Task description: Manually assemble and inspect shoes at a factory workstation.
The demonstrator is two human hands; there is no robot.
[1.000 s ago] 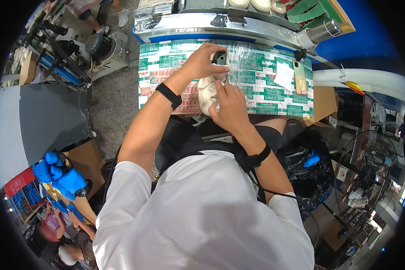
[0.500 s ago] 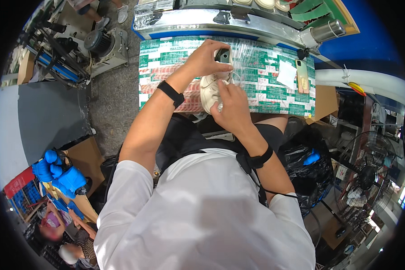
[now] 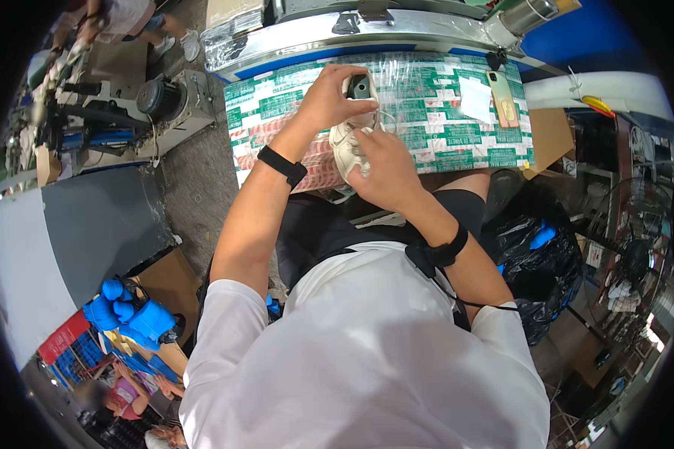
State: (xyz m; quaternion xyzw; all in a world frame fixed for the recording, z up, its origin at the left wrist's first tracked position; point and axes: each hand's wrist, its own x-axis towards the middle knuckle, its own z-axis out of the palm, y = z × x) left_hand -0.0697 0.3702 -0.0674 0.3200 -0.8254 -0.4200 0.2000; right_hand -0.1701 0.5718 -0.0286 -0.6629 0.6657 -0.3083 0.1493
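A cream-white lace-up shoe lies on the bench, its toe towards me. A dark block with a round hole, apparently a shoe last, fills its heel opening. My left hand is closed round the heel end, thumb across the opening. Over the laced front, my right hand is closed, with thumb and forefinger on the shoe's upper. A loop of white lace stands out beside the right fingers. The right hand hides part of the shoe's right side and whatever lies under its fingertips.
The bench top is covered in green, white and red printed tape. A phone and white paper lie at its right. A metal rail runs behind. Black bags and a fan are at right; other people stand at left.
The view has shifted a little. Both hands stay on the shoe; the right fingers have curled in more over the laced part.
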